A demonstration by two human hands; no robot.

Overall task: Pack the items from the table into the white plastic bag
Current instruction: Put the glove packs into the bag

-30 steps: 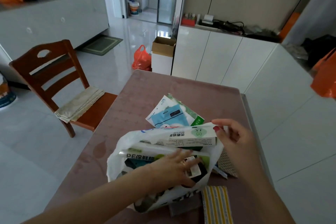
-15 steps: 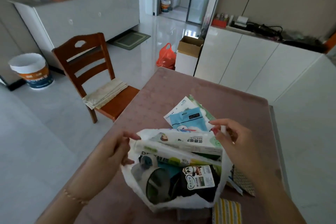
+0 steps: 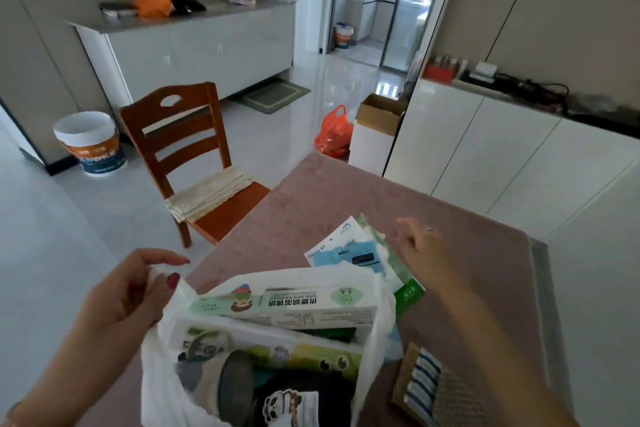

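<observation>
The white plastic bag (image 3: pixel 162 357) stands open on the pink table (image 3: pixel 346 198). Inside lie a long green-and-white box (image 3: pixel 277 305), a second printed box (image 3: pixel 304 357) and a black pack with a panda label (image 3: pixel 294 402). My left hand (image 3: pixel 128 291) pinches the bag's left rim. My right hand (image 3: pixel 419 246) hovers over the flat packets (image 3: pixel 349 253) beyond the bag, fingers loosely curled, holding nothing. To the bag's right lies a blue-striped cloth on a woven pad (image 3: pixel 436 388).
A wooden chair (image 3: pixel 187 156) with a folded cloth stands left of the table. White cabinets (image 3: pixel 502 156) run along the far right. A cardboard box (image 3: pixel 377 128), an orange bag (image 3: pixel 332 132) and a bucket (image 3: pixel 91 142) stand on the floor.
My right hand let go of the bag's right rim and moved forward over the flat packets. My left hand came out of the bag and took its left rim. The view swung left.
</observation>
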